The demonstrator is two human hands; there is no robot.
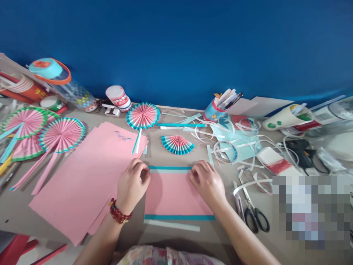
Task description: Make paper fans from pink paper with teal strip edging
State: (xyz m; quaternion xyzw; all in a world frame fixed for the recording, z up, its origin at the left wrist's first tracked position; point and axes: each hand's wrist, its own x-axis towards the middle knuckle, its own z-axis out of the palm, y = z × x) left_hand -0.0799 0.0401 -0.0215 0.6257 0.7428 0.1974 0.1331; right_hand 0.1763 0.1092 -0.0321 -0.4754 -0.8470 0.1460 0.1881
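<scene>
A pink paper sheet point(173, 193) with teal strips along its far and near edges lies flat in front of me. My left hand point(133, 183) pinches its far left corner with curled fingers. My right hand point(206, 182) pinches the far right corner the same way. A red bead bracelet point(119, 214) circles my left wrist. A loose pale strip point(171, 225) lies just below the sheet's near edge.
A stack of pink sheets point(82, 184) lies to the left. Finished paper fans point(62, 134) sit at far left, a round fan point(142, 116) and a half fan point(177, 144) beyond the sheet. Scissors point(252, 209), paper scraps, a glue gun point(302, 154) and cups crowd the right.
</scene>
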